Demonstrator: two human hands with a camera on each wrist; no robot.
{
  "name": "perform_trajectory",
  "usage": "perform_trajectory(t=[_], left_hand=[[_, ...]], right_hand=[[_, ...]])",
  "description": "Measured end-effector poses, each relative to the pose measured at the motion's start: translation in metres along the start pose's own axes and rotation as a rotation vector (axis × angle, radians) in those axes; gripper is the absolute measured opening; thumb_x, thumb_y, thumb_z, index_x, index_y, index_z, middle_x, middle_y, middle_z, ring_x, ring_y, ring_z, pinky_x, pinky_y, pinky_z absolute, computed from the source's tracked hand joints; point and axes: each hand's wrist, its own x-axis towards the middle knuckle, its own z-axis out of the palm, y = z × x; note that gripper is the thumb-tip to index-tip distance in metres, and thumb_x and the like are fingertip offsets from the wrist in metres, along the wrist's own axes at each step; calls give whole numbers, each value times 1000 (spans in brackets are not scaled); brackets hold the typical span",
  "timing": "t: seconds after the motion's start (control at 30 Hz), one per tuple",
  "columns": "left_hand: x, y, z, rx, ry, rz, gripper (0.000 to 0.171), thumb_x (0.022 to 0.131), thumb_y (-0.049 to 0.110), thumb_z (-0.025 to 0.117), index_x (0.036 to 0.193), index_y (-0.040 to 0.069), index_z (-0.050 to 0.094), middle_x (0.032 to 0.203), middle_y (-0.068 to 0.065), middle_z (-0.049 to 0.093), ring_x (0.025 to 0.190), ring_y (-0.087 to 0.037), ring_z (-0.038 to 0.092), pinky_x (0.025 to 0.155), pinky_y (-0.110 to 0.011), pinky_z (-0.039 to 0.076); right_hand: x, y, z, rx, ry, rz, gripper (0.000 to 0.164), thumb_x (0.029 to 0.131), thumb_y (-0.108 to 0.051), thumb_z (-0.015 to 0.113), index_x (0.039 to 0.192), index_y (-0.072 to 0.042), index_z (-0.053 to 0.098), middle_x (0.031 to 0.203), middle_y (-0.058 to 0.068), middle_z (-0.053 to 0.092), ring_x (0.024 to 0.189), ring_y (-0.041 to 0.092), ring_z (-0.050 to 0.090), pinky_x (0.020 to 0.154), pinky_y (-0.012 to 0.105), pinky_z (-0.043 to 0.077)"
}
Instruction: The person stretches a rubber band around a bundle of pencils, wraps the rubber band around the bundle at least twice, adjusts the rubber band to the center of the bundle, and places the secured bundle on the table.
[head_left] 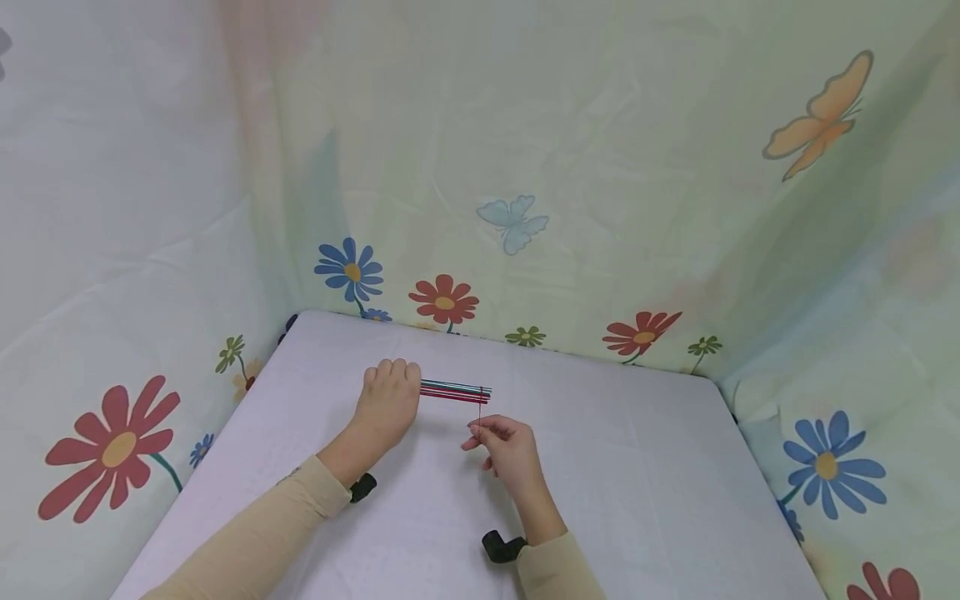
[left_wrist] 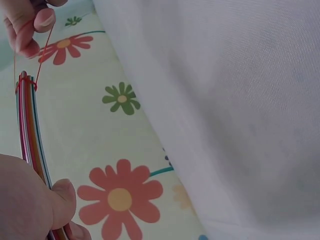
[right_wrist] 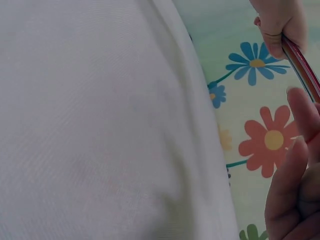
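Observation:
My left hand (head_left: 387,402) grips a bundle of thin coloured sticks (head_left: 453,391), red, teal, white and orange, held level above the table. Their free ends point to the right, past the fist. Around that end runs a thin red band (left_wrist: 45,51), wrapped on the sticks and stretched out in a loop. My right hand (head_left: 513,454) pinches the loop just below and to the right of the stick ends in the head view. In the right wrist view, its curled fingers (right_wrist: 285,197) sit close to the bundle.
A white cloth covers the table (head_left: 630,475). Floral curtains (head_left: 630,208) enclose its back and both sides. Black fittings (head_left: 502,547) show at both wrists, low over the cloth.

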Motion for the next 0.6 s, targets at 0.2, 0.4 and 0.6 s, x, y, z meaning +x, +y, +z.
perform_trajectory(t=[0.2,0.4,0.6], left_hand=[[0,0,3,-2,-21,-30,23,101,17,71,100,5,51,89,-9,53,84,-25,46,72,-39,39],[0,4,5,-47,-52,-69,23,99,14,73,100,4,52,90,-11,54,84,-27,47,73,-41,40],[0,11,4,-73,-43,-103,20,99,12,71,97,5,52,89,-12,56,85,-29,52,72,-43,41]], right_hand=[[-6,8,1,9,-132,-158,27,104,-11,69,129,-13,79,98,12,84,49,16,52,47,21,44],[-11,17,12,145,-158,-350,40,109,-11,61,149,-11,64,113,24,80,41,10,51,64,33,64],[-18,15,33,275,-103,-396,46,116,-20,45,161,-10,48,126,15,79,44,12,61,69,38,66]])
